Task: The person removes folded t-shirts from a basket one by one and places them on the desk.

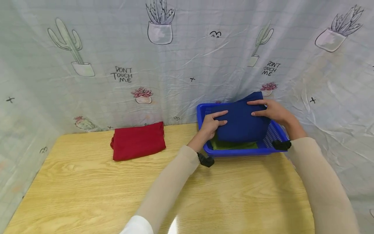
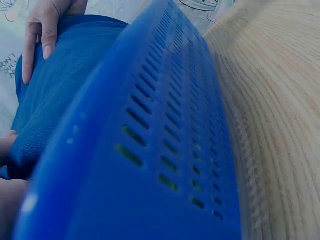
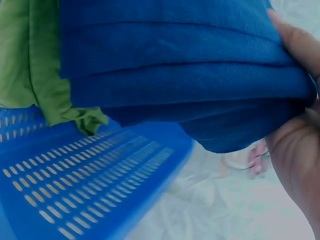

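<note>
A folded dark blue cloth [image 1: 243, 122] lies tilted across the top of a blue plastic basket [image 1: 236, 152], its far right corner rising past the rim. My left hand [image 1: 208, 126] pinches its left side, fingers on top. At the right side, my right hand [image 1: 273, 110] grips the edge; its thumb and fingers hold the layered folds [image 3: 185, 65] in the right wrist view. Under the blue cloth, a green cloth [image 1: 233, 146] shows inside the basket. The left wrist view has the basket's slotted wall [image 2: 165, 115] in front, hiding much of the left hand.
A folded red cloth [image 1: 138, 141] lies on the wooden table [image 1: 117, 195], left of the basket. Behind the table hangs a pale curtain [image 1: 181, 58] printed with potted plants; the basket stands close to it, near the table's right end.
</note>
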The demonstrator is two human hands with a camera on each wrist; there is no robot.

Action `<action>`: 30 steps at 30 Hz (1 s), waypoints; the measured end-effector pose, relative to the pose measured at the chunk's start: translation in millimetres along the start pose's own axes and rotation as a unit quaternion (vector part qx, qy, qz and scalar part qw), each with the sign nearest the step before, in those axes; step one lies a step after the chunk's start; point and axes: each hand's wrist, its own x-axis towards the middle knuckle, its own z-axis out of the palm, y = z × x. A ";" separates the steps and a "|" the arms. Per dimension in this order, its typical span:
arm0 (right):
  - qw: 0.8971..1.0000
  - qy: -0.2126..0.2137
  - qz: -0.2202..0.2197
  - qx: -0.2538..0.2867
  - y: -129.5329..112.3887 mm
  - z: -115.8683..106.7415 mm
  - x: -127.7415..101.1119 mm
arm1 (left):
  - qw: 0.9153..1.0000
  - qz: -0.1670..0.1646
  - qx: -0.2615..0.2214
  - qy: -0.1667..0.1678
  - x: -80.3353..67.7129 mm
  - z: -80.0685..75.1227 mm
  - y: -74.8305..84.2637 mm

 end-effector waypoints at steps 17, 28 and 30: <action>0.995 0.063 -0.068 0.040 -67.3 18.5 -14.8 | 0.975 0.024 -0.190 -0.114 -45.7 -53.5 74.7; 0.942 -0.068 -0.098 0.315 -88.8 102.8 31.1 | 0.980 0.031 -0.174 -0.094 -81.4 -113.6 99.5; 0.949 -0.097 -0.100 0.282 -90.4 118.4 37.9 | 0.983 0.019 -0.162 -0.090 -86.2 -125.6 96.8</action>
